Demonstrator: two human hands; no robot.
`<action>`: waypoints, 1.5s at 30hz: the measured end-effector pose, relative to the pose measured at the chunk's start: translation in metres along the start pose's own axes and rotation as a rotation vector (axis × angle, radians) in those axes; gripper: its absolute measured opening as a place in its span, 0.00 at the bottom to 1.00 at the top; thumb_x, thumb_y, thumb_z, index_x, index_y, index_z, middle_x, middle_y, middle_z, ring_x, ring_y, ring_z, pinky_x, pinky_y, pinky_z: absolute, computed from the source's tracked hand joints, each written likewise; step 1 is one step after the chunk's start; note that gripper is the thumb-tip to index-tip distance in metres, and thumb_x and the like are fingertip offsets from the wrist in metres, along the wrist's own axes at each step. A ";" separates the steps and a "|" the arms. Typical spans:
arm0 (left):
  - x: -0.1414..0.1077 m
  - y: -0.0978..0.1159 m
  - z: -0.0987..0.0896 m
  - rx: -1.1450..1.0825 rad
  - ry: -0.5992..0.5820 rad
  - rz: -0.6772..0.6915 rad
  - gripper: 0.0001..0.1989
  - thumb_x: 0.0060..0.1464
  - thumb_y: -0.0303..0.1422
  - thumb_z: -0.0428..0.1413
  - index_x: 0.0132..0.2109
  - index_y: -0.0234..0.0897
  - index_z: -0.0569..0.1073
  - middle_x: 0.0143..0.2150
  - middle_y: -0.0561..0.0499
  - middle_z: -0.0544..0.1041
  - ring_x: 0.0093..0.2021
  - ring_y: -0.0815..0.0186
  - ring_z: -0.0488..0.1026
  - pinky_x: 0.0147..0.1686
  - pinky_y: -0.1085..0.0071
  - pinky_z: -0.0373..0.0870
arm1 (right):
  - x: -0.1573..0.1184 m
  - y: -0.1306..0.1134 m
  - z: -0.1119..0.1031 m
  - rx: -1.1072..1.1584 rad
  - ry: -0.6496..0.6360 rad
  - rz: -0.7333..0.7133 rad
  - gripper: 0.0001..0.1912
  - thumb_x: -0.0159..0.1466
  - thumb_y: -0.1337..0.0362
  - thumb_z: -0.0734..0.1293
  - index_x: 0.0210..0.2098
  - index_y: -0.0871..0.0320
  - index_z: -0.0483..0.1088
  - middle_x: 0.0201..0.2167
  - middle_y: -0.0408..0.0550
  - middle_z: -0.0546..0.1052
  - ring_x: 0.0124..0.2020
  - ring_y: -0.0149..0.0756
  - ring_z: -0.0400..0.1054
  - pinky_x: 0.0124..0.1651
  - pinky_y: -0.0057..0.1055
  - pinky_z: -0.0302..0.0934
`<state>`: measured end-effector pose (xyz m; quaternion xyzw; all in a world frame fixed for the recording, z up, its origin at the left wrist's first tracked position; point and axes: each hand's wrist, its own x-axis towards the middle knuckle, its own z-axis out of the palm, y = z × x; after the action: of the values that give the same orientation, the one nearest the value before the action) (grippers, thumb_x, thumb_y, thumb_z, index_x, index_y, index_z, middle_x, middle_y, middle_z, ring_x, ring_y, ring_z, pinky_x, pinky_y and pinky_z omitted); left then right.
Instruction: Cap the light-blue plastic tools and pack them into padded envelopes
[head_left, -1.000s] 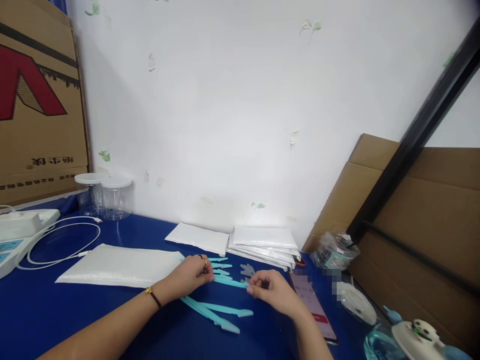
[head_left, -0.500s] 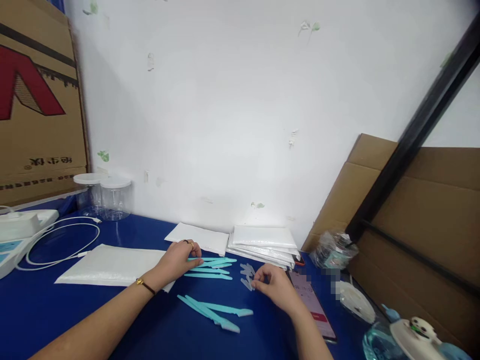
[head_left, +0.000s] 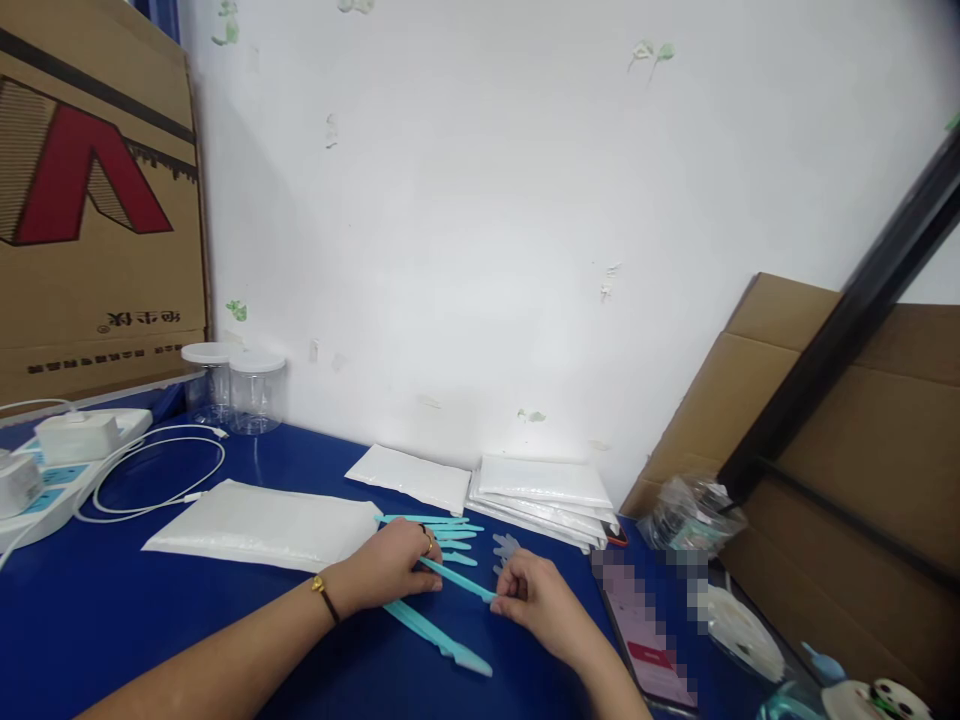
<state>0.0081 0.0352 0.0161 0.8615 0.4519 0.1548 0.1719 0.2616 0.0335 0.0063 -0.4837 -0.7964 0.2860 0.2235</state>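
A turquoise eyebrow razor stretches between my two hands above the blue table. My left hand is closed in a pinch on its handle end. At the blade end, my right hand has its thumb and fingertips closed; whether a small cover sits between them is hidden. Just behind those fingers lie several small clear blade covers, partly covered by the hand. More turquoise razors lie in a row beyond my left hand, which covers part of them. Nearer me, other razors lie overlapping at a slant.
A white padded envelope lies left of my hands; another envelope and a stack of them lie by the wall. A phone is at the right. Two clear jars, a cable and a power strip are left.
My left hand has taken up one razor from the nearer group and moved toward me. My right hand has come away from the clear covers to the razor's blade end. The view has shifted slightly.
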 end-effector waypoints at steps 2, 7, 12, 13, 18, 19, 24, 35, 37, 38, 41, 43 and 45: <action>0.000 0.001 -0.002 -0.055 0.003 -0.001 0.12 0.50 0.42 0.57 0.38 0.42 0.75 0.33 0.53 0.77 0.34 0.65 0.71 0.32 0.74 0.59 | 0.001 0.000 -0.001 -0.008 0.029 -0.008 0.05 0.50 0.72 0.70 0.24 0.58 0.69 0.26 0.42 0.68 0.26 0.30 0.61 0.27 0.24 0.52; 0.004 0.004 -0.007 -0.009 0.095 0.044 0.11 0.58 0.38 0.51 0.33 0.41 0.75 0.34 0.55 0.78 0.36 0.67 0.71 0.40 0.72 0.57 | 0.002 0.001 -0.005 0.004 0.066 -0.046 0.04 0.52 0.70 0.69 0.24 0.58 0.69 0.27 0.41 0.68 0.26 0.29 0.61 0.27 0.24 0.53; 0.008 -0.018 -0.017 0.079 0.162 -0.065 0.12 0.58 0.38 0.49 0.33 0.40 0.75 0.34 0.54 0.78 0.36 0.66 0.71 0.39 0.71 0.57 | 0.005 0.017 -0.011 -0.062 0.157 0.003 0.04 0.53 0.68 0.68 0.23 0.58 0.68 0.26 0.42 0.69 0.26 0.30 0.62 0.28 0.25 0.54; 0.008 -0.024 -0.019 0.086 0.167 -0.091 0.13 0.58 0.39 0.48 0.33 0.41 0.75 0.35 0.54 0.78 0.36 0.66 0.71 0.39 0.71 0.57 | 0.006 0.020 -0.012 -0.068 0.183 0.026 0.04 0.53 0.68 0.68 0.23 0.58 0.69 0.26 0.42 0.69 0.26 0.31 0.63 0.29 0.25 0.55; 0.003 -0.030 -0.024 0.104 0.208 -0.133 0.10 0.51 0.41 0.55 0.35 0.42 0.75 0.37 0.53 0.77 0.41 0.62 0.70 0.42 0.70 0.58 | 0.001 0.009 -0.016 -0.079 0.234 -0.006 0.06 0.55 0.61 0.68 0.30 0.58 0.72 0.31 0.44 0.70 0.28 0.32 0.63 0.32 0.27 0.56; 0.001 -0.026 -0.024 0.089 0.198 -0.114 0.10 0.49 0.41 0.57 0.35 0.41 0.75 0.36 0.53 0.76 0.40 0.63 0.70 0.43 0.70 0.58 | -0.002 0.002 -0.014 -0.054 0.169 -0.025 0.07 0.55 0.59 0.68 0.29 0.58 0.72 0.30 0.44 0.70 0.27 0.31 0.62 0.31 0.26 0.56; -0.007 -0.005 -0.016 -0.060 -0.071 0.116 0.12 0.46 0.45 0.59 0.33 0.42 0.76 0.32 0.56 0.75 0.32 0.69 0.70 0.32 0.76 0.60 | -0.015 -0.017 0.005 0.035 -0.257 -0.025 0.13 0.46 0.56 0.74 0.26 0.58 0.72 0.25 0.39 0.69 0.24 0.27 0.61 0.24 0.22 0.51; -0.002 -0.001 -0.013 -0.009 0.018 0.046 0.10 0.50 0.42 0.57 0.30 0.40 0.74 0.30 0.55 0.75 0.32 0.68 0.69 0.35 0.74 0.58 | -0.007 -0.012 -0.004 -0.082 -0.013 -0.062 0.05 0.55 0.66 0.67 0.24 0.57 0.68 0.25 0.41 0.70 0.26 0.30 0.62 0.27 0.24 0.52; 0.000 -0.008 -0.019 0.046 0.091 -0.058 0.10 0.51 0.41 0.55 0.29 0.40 0.74 0.30 0.55 0.75 0.33 0.67 0.69 0.37 0.72 0.58 | -0.003 -0.003 -0.010 -0.126 0.097 -0.036 0.06 0.56 0.66 0.66 0.23 0.57 0.66 0.25 0.42 0.70 0.26 0.32 0.62 0.28 0.26 0.53; 0.001 -0.012 -0.022 0.072 0.121 -0.109 0.10 0.51 0.41 0.54 0.30 0.40 0.74 0.31 0.54 0.75 0.33 0.66 0.70 0.37 0.72 0.58 | -0.001 0.002 -0.013 -0.148 0.157 -0.013 0.06 0.56 0.66 0.66 0.23 0.57 0.66 0.25 0.43 0.69 0.26 0.32 0.63 0.29 0.26 0.53; 0.001 -0.017 -0.027 0.130 0.220 -0.194 0.12 0.48 0.42 0.56 0.36 0.40 0.73 0.34 0.52 0.75 0.37 0.63 0.70 0.37 0.71 0.59 | 0.003 0.010 -0.014 -0.188 0.282 0.032 0.03 0.56 0.65 0.66 0.27 0.57 0.68 0.26 0.44 0.69 0.28 0.35 0.64 0.32 0.28 0.55; -0.002 -0.011 -0.026 0.115 0.235 -0.179 0.15 0.44 0.44 0.58 0.37 0.40 0.73 0.36 0.52 0.74 0.38 0.63 0.69 0.35 0.71 0.59 | 0.003 0.007 -0.012 -0.164 0.257 -0.005 0.02 0.57 0.65 0.65 0.29 0.57 0.70 0.28 0.44 0.70 0.29 0.35 0.64 0.33 0.28 0.55; -0.008 0.001 -0.021 0.052 0.131 -0.138 0.16 0.43 0.47 0.59 0.34 0.40 0.73 0.33 0.54 0.74 0.34 0.65 0.69 0.30 0.73 0.58 | 0.000 -0.003 -0.007 -0.106 0.161 -0.080 0.05 0.59 0.66 0.63 0.31 0.56 0.72 0.31 0.44 0.70 0.31 0.34 0.65 0.34 0.27 0.56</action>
<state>-0.0042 0.0313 0.0340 0.8205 0.5243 0.1869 0.1299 0.2637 0.0343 0.0137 -0.4842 -0.8085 0.1947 0.2719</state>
